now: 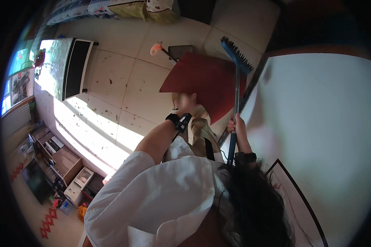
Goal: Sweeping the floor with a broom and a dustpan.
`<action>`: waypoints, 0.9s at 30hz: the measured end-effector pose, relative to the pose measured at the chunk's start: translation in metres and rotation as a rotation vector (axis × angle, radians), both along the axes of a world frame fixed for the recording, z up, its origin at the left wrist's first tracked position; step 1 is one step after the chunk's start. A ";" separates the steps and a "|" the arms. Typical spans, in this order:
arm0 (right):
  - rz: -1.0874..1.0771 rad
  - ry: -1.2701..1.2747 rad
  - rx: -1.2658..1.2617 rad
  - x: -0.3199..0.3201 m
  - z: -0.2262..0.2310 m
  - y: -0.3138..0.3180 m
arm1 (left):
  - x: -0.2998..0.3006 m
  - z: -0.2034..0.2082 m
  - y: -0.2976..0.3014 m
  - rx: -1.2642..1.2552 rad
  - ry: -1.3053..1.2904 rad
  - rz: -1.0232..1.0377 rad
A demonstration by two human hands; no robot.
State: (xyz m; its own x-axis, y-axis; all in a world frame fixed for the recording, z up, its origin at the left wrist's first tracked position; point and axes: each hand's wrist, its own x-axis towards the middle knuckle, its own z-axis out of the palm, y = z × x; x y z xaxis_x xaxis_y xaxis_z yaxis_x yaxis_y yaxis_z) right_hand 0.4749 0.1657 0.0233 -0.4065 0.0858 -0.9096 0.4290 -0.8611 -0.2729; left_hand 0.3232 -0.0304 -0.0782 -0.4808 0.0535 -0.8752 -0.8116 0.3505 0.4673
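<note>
My right hand [238,128] is wrapped round the handle of a long blue and grey floor brush [237,90]. The brush stands bristles-up, its dark-bristled blue head raised beyond the hand. My left hand [186,103], with a dark band and small device at the wrist, is at the near edge of a dark red mat [210,82]. Its fingers are smeared, so whether it grips the mat cannot be told. Past the mat's far left edge, a dustpan-like dark tray [180,51] shows beside an orange handle [156,49] on a dark shaft.
Small dark debris lies scattered over the tiled floor [123,74]. A low table [55,68] stands at the left in sunlight. A wooden cabinet [66,164] and a dark screen [37,181] are at lower left. A large white panel [317,111] fills the right side.
</note>
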 end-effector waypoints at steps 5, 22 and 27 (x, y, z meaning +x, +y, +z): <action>0.270 -0.085 0.137 0.046 -0.008 -0.002 | 0.002 0.004 -0.003 -0.005 -0.070 -0.014; 0.458 -0.054 0.360 0.069 -0.021 0.007 | -0.011 0.012 0.010 0.097 -0.022 0.091; 0.504 -0.183 0.395 0.084 -0.034 0.000 | -0.013 0.017 0.021 0.100 -0.010 0.117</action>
